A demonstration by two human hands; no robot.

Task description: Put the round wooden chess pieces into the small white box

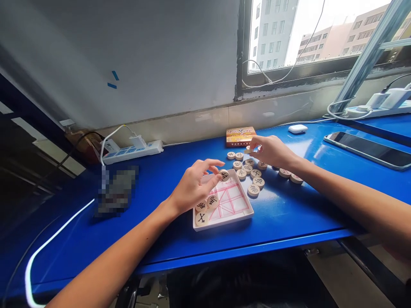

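Observation:
My left hand [195,186] reaches over a shallow white box tray [239,212], its thumb and finger about a round wooden Chinese chess piece [224,175] at the tray's far edge. Several pieces with black characters, such as this one [201,219], lie along the tray's left side. Red grid lines mark the tray's bottom. Farther back, my right hand [269,150] pinches another Chinese chess piece [248,151], seen edge-on, above the loose ones. Beside the tray are scattered several black-character pieces [253,190]. Red-character pieces [296,179] lie partly hidden under my right forearm.
A red-brown printed box [240,137] stands near the wall. To the right are a white earphone case [297,129] and a phone [369,149]. Power strips [135,152] with cables lie at both sides of the blue table [170,248]. A blurred-out object [117,190] sits left.

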